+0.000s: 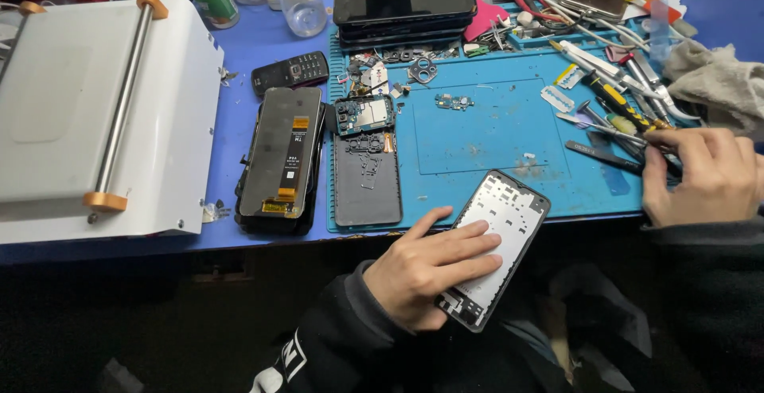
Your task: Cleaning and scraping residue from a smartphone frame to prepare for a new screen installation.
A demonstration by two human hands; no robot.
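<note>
Left hand (430, 269) lies flat, fingers spread, pinning the phone frame (497, 242) where it overhangs the bench's near edge, steadying it, while right hand (700, 174) curls closed over a dark tool (605, 156) at the blue mat's (485, 134) right edge.

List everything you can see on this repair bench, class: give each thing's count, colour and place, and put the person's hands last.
phone frame: one, black and white, at the mat's front edge, under the left hand
mat: one, blue, centre of the table
screen panels: a stack, black, left of the mat
back cover: one, dark grey, on the mat's left side
circuit board: one, dark, above the back cover
keypad phone: one, black, behind the screen panels
phones: a stack, black, at the back
machine: one, white, far left
tools: many, mixed colours, right of the mat
cloth: one, grey, far right
left hand: on the phone frame
right hand: among the tools
</note>
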